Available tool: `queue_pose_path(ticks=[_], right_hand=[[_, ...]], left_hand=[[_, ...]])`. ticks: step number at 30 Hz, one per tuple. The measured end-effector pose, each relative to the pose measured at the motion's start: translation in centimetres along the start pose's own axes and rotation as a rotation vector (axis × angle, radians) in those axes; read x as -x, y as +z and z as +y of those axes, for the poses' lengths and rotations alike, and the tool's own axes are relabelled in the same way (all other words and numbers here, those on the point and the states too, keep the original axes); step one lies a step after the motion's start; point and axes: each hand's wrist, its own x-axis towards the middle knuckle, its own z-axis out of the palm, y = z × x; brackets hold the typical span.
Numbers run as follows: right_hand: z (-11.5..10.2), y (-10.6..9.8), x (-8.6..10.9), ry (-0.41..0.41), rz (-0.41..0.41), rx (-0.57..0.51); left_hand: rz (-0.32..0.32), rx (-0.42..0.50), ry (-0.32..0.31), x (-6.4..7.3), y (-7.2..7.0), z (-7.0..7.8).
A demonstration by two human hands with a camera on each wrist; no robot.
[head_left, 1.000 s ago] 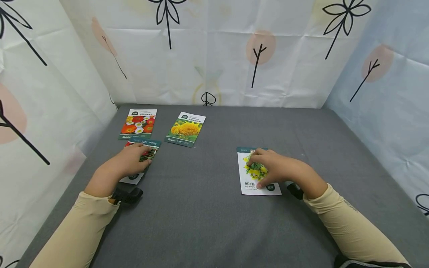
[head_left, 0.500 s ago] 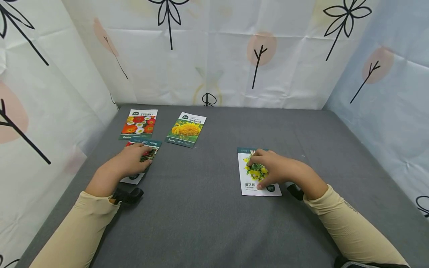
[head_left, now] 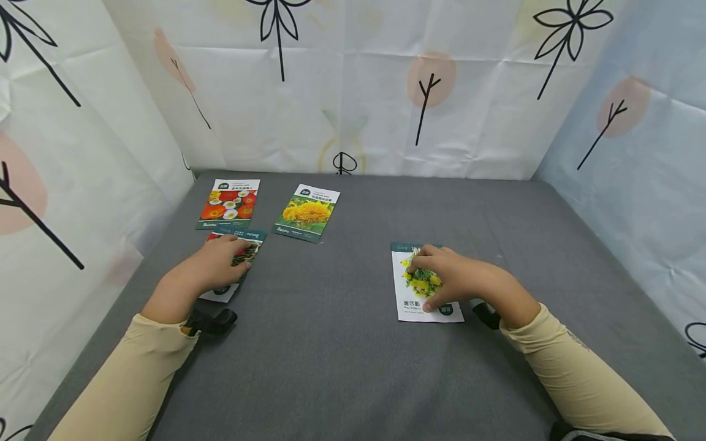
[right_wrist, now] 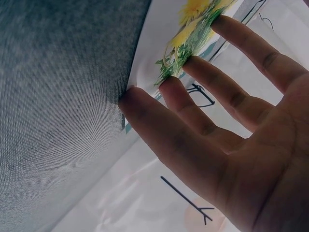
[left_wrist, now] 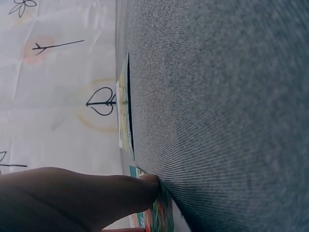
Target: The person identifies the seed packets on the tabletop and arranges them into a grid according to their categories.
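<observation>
While the desk (head_left: 331, 349) looks matte, grey and finely ribbed like cloth, the right hand (head_left: 455, 278) rests on a flat, glossy dandelion packet (head_left: 405, 288) near right, its grip spread wide and curled round nothing. Slightly farther, at left, the left hand (head_left: 209, 266) lies across a red-and-green packet (head_left: 241, 255), its grip loosely spread and touching the surface; both hands hide some print. Just beyond lies an orange-flower packet (head_left: 227, 205), with a yellow-bloom packet (head_left: 306, 213) to its right. A creased white sheet (head_left: 364, 104) with line-drawn plants hangs behind.
</observation>
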Motion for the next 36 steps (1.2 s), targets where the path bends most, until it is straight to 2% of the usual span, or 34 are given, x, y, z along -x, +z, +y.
queue_pose_path(ticks=[19, 36], right_hand=[[0.1, 0.0, 0.0, 0.007, -0.005, -0.005], [0.3, 0.1, 0.0, 0.014, -0.004, -0.006]], left_hand=[[-0.028, -0.033, -0.044, -0.1, 0.2, 0.5], [-0.024, -0.035, -0.039, 0.1, 0.3, 1.1]])
